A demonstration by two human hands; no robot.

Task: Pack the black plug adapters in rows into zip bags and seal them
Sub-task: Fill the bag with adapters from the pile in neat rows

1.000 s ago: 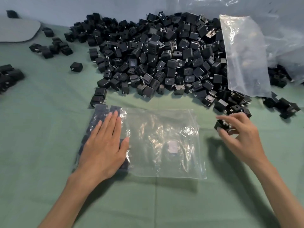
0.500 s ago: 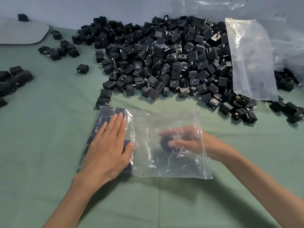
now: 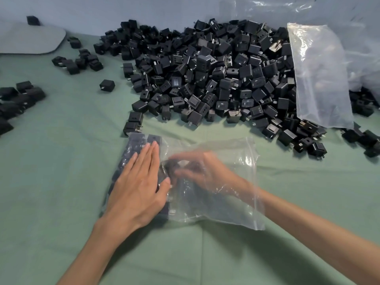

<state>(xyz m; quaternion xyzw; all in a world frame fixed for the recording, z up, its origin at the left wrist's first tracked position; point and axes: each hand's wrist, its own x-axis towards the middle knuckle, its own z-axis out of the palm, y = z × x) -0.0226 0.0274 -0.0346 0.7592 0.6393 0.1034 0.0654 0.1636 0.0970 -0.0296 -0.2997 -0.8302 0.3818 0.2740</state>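
Note:
A clear zip bag lies flat on the green cloth in front of me, its open mouth to the right. A row of black plug adapters fills its left end. My left hand presses flat on that row through the plastic, fingers straight. My right hand is inside the bag, blurred behind the plastic, its fingers curled round a black plug adapter right beside the packed row. A big heap of loose black adapters lies beyond the bag.
An empty zip bag leans on the heap's right side, with more clear plastic behind. Small groups of adapters lie at the left, others at the far right. A grey pad sits at the back left.
My right hand took an adapter from the heap's near edge, entered the bag's mouth and pushed further left up to the packed row. My left hand stayed pressed on the row.

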